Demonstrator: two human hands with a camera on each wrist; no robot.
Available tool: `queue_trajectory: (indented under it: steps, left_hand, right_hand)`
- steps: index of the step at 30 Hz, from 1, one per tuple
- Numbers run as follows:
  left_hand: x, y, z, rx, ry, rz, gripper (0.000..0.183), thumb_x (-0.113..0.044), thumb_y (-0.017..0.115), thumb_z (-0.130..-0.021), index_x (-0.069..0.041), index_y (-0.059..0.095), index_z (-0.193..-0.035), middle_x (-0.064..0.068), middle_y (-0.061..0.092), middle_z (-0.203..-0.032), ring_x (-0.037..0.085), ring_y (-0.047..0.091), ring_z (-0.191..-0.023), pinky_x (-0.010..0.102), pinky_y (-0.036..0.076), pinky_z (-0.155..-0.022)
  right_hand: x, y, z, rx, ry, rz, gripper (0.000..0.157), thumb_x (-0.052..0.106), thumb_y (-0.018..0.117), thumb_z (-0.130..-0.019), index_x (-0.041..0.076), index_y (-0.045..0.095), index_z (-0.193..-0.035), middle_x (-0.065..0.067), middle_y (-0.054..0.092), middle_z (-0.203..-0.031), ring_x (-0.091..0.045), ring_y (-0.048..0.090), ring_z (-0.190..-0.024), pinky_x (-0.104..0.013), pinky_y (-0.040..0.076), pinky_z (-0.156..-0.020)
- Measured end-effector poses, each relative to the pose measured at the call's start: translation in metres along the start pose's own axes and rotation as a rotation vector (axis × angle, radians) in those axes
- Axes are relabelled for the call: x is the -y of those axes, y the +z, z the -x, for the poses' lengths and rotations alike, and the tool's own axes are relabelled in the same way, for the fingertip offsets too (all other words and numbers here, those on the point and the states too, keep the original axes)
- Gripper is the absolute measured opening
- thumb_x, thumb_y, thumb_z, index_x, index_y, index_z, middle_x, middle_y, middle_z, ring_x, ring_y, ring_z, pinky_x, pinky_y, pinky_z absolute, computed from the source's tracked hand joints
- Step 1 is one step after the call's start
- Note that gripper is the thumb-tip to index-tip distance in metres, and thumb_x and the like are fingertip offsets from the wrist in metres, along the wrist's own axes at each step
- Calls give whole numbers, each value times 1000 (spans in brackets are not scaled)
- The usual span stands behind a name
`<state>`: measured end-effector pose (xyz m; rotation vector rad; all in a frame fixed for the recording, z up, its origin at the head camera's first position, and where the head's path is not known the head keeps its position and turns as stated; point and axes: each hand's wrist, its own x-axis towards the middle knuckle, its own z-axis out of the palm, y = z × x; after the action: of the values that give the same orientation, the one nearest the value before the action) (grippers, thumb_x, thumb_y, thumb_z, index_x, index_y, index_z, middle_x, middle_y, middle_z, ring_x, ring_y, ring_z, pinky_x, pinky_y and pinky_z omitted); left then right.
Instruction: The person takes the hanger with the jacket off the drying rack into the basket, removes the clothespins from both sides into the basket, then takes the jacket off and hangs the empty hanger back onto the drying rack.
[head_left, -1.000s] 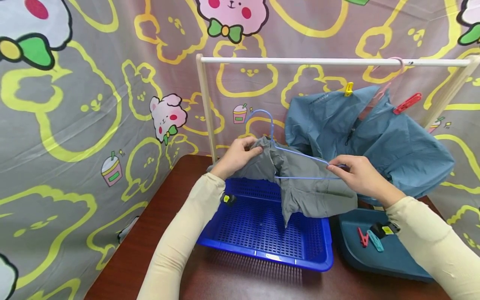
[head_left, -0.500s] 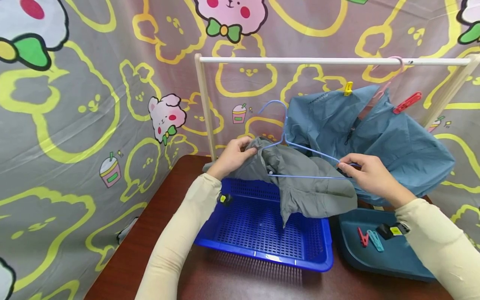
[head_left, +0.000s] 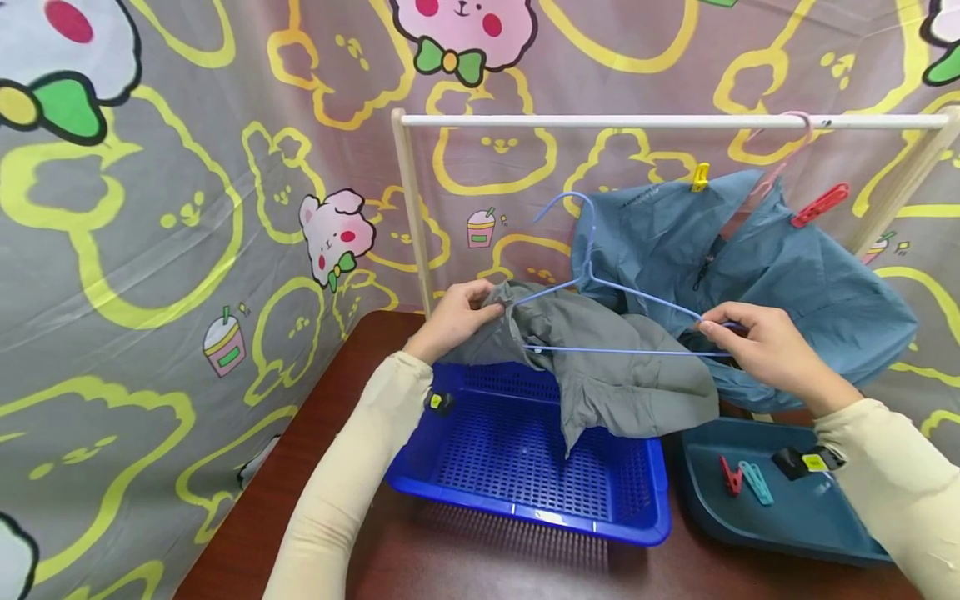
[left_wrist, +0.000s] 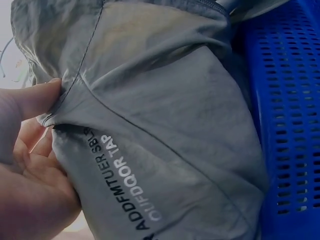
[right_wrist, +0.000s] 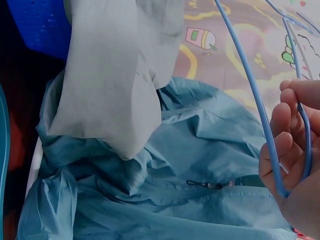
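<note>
A grey jacket (head_left: 622, 367) hangs in loose folds over the blue basket (head_left: 525, 467). My left hand (head_left: 456, 317) pinches its edge between thumb and fingers; printed lettering shows on the cloth (left_wrist: 165, 115) in the left wrist view. My right hand (head_left: 765, 346) grips the right end of a light blue hanger (head_left: 637, 352), its hook up and pointing left. The hanger's left end reaches into the jacket's opening beside my left hand and is hidden there. In the right wrist view, my fingers (right_wrist: 282, 112) curl round the hanger's bent end.
A white rail (head_left: 637, 122) on wooden posts crosses behind. From it, on a pink hanger (head_left: 806, 137), hangs a blue jacket (head_left: 817, 308) with a yellow clip (head_left: 700, 177) and a red clip (head_left: 821, 205). A dark teal tray (head_left: 787, 525) at right holds red and turquoise clips (head_left: 755, 483).
My right hand has drawn the hanger to the right, and its hook has risen and shifted right. My left hand has moved slightly left, still pinching the grey jacket.
</note>
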<state>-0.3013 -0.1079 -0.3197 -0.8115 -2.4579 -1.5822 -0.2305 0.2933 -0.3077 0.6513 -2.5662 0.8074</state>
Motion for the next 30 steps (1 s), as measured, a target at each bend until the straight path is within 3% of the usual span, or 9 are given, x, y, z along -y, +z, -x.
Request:
queue_trajectory:
  steps: [8,19,30]
  left_hand:
    - [6,-3,4,-10,-27,-12,7,-5,66,-88,-3,66,-95,4,66,-88,10,59,-75,24,45,-66]
    - [14,-10,12,-20,-40,-10,11,0,64,-88,1,65,-99,11,67,-96,19,64,-89,28,48,-75]
    - [27,-17,21,-28,-71,-52,18,5,58,-89,3,63,-106,14,67,-103,20,62,-95,29,47,-80]
  right_hand:
    - [-2,-5,2,-3,36,8,15,18,57,-97,7,67,-95,-3,52,-66,-13,42,-47,-27,34,-43]
    - [-9,-13,10,-31,75,48,14,16,59,-95,5,67,-94,-4,56,-73,-11,44,-59,-25,35,-48]
    - [-13,-19,16,-51,135,54,16,20,61,-94,5,68,-94,-3,56,-73,-12,45,-58,-26,36,-48]
